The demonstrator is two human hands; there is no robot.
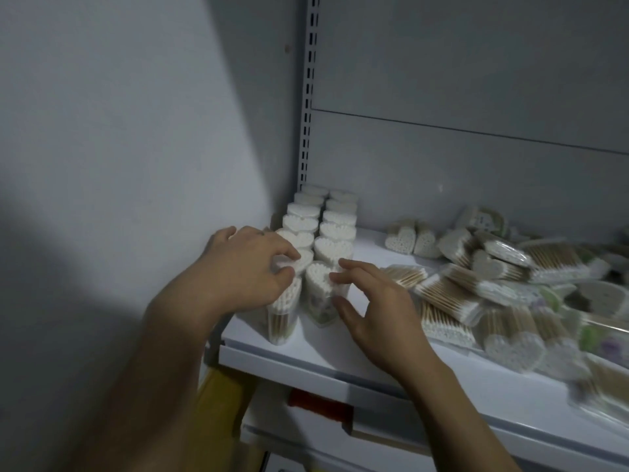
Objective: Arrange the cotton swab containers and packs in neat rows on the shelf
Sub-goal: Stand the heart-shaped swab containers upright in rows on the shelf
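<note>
Two rows of upright heart-shaped cotton swab containers (335,229) run from the shelf's back left corner toward the front edge. My left hand (248,267) covers the front container of the left row (282,318), fingers curled on its top. My right hand (371,308) holds the front container of the right row (320,291), fingertips on its top and thumb against its side. A loose pile of swab packs and heart containers (493,284) lies on the right part of the white shelf (306,349).
A grey wall bounds the shelf on the left, with a slotted upright (309,97) at the back corner. The back panel is grey. Below the shelf edge sit a red price tag (318,401) and a yellow box (221,396).
</note>
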